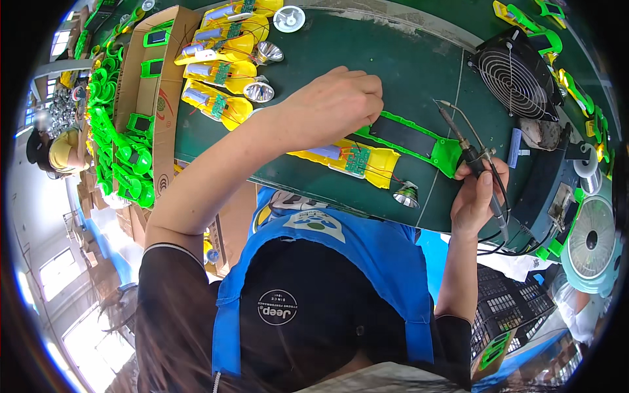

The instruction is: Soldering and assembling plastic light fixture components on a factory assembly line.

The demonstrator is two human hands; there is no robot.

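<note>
My left hand is over the bench, its fingers curled down at the left end of a long green plastic casing. What those fingers pinch is hidden behind the hand. In my right hand is a soldering iron, its tip pointing up and away to the left, with a thin curved tube alongside. That hand is beside the casing's right end. Nearer to me lies a yellow flashlight housing with a blue-grey battery cell and a green circuit board. Thin wires lead from it to a shiny reflector cup.
Several yellow housings with reflectors line the bench's left side, beside a cardboard box and piled green casings. At the right are a black fan, a loose battery cell, a dark soldering station and a round pale-green fan.
</note>
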